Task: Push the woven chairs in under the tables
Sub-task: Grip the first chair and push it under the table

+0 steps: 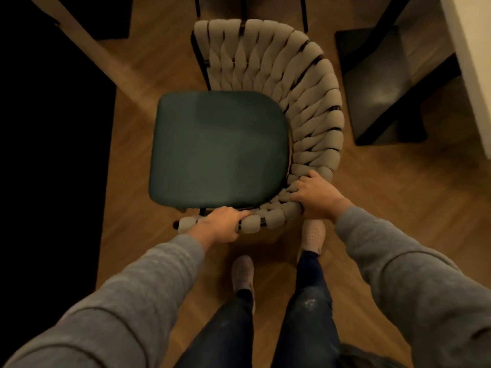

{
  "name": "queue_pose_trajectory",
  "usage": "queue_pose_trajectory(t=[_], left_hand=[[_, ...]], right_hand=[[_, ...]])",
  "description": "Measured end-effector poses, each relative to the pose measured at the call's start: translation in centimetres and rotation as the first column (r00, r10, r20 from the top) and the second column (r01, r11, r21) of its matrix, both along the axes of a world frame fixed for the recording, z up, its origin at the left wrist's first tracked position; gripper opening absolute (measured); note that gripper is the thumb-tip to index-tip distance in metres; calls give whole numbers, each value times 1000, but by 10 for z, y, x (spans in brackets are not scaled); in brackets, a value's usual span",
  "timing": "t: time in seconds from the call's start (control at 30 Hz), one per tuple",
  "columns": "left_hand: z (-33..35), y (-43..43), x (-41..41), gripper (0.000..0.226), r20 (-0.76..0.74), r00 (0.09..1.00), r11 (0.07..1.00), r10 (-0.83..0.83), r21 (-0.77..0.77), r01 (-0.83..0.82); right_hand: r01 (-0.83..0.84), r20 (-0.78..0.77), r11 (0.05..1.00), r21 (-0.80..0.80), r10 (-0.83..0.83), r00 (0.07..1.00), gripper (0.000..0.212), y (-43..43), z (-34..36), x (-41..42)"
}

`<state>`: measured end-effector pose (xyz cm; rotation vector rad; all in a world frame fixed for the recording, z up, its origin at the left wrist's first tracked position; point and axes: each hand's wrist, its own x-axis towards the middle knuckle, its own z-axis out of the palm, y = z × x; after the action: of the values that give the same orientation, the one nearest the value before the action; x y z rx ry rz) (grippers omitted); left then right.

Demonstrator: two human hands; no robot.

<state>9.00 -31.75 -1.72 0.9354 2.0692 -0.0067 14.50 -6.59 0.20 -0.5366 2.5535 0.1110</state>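
A woven chair [300, 107] with a dark green seat cushion [218, 150] and a curved backrest of thick beige padded strands stands on the wood floor below me. My left hand [220, 225] is shut on the near end of the woven armrest. My right hand [316, 193] is shut on the backrest's curve at the near right. The chair's open front faces left toward a dark table [53, 144], whose top fills the left side. The chair's legs are mostly hidden under the seat.
A dark block-like base [385, 86] stands at the right under a pale tabletop edge [470, 49]. Dark chair or table legs [304, 11] show at the top. My two feet [243, 272] are right behind the chair on the wood floor.
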Motion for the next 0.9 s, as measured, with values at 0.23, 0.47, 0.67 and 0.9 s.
queue_pose_trajectory(t=[0.23, 0.47, 0.67, 0.9], left_hand=[[5, -95, -4, 62, -18, 988, 988, -151, -44, 150], [3, -119, -4, 71, 67, 988, 989, -142, -20, 144], [16, -63, 16, 96, 249, 927, 953, 281, 41, -300], [9, 79, 62, 98, 269, 799, 788, 538, 174, -590]], right_hand=[[12, 14, 996, -91, -11, 1000, 27, -102, -3, 31], [-39, 113, 991, -127, 53, 992, 81, -78, -7, 36], [29, 11, 997, 74, -29, 1000, 93, 8, 13, 7], [-117, -46, 963, 244, 132, 990, 78, 62, 6, -65]])
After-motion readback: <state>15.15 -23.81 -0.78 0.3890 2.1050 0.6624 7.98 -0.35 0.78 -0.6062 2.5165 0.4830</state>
